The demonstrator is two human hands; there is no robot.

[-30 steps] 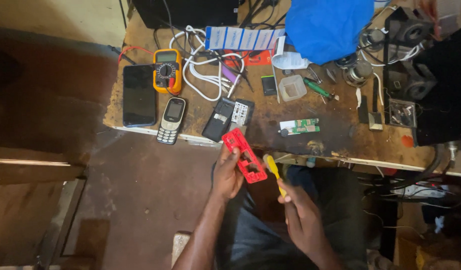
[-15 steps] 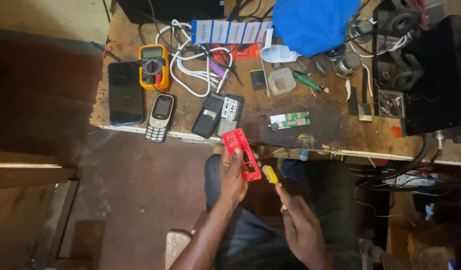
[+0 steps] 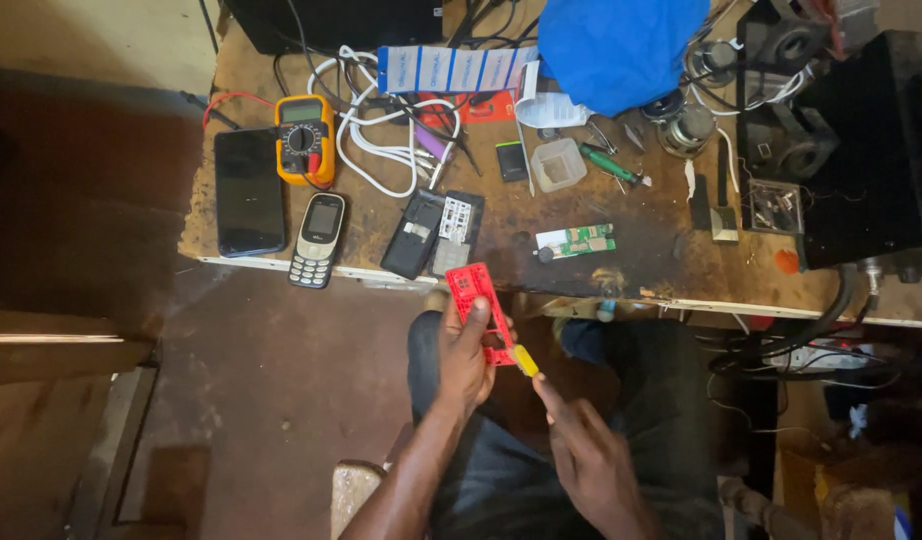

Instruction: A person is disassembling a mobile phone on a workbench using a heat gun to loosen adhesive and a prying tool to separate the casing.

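Red phone frame [image 3: 483,312] held over your lap, just below bench edge [image 3: 681,300]. Your left hand [image 3: 466,355] clamps it, thumb across face. Your right hand [image 3: 591,465] pinches yellow-handled screwdriver [image 3: 526,359], tip (hidden) at frame's lower corner. On bench: keypad phone [image 3: 318,240], orange multimeter [image 3: 305,140], green circuit board [image 3: 577,241].

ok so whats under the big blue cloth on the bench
The blue cloth lies over a white paper slip and round metal parts, whose edges poke out. Whatever sits under its middle is hidden.
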